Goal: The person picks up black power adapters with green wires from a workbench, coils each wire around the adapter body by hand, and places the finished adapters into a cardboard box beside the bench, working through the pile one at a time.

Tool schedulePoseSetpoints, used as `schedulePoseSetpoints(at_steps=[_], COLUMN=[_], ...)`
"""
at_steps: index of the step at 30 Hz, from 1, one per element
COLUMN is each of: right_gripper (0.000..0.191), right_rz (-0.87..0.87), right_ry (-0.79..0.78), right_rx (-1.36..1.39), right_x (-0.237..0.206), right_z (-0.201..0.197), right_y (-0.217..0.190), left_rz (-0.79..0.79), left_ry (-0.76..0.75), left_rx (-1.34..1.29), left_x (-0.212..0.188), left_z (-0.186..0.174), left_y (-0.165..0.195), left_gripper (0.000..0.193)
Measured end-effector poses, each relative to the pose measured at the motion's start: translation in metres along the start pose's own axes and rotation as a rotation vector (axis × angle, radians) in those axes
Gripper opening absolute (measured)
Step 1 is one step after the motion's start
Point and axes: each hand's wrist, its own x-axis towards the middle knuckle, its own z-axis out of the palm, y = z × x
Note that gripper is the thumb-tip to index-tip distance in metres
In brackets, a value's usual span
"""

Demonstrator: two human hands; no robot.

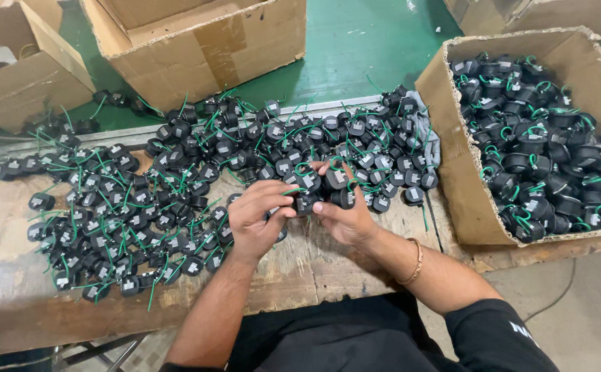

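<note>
A big heap of small black round parts [176, 186] with green wire loops and grey labels covers the worn wooden table [25, 303]. My left hand [256, 220] and my right hand [342, 213] meet at the heap's near edge. Together they hold a small cluster of black parts [324, 189] between the fingertips. My right hand cradles several of them, thumb on top. My left hand pinches one part at the cluster's left side. A thin bracelet [416, 262] sits on my right wrist.
A cardboard box [462, 179] at the right is filled with the same black parts. More cardboard boxes [204, 48] stand at the back on a green floor, one at the far left [18, 76]. A metal rail runs along the table's far edge.
</note>
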Motion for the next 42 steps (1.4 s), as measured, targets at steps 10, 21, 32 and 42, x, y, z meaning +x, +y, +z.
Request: schedulePoseSetpoints(at_steps=[10,21,32,42], right_gripper=[0.053,0.050,0.048,0.084], right_rz=[0.112,-0.007,-0.117,-0.909], right_ry=[0.011,-0.058,-0.044,0.479], right_rx=[0.109,-0.151,-0.361,-0.344], right_x=[0.000,-0.001,0.008,0.026], right_z=[0.004,0.003,0.013,-0.071], right_y=[0.000,0.009,-0.030,-0.168], left_rz=[-0.130,-0.180,-0.026,-0.110], left_ry=[0.036,0.036,0.068,0.065], left_rx=[-0.220,-0.136,0.130,0.192], left_x=[-0.008,-0.002,-0.010,-0.012], left_z=[-0.004,0.003,0.003,0.011], left_y=[-0.004,-0.002,-0.004,-0.011], left_gripper=[0.015,0.024,0.029,0.019])
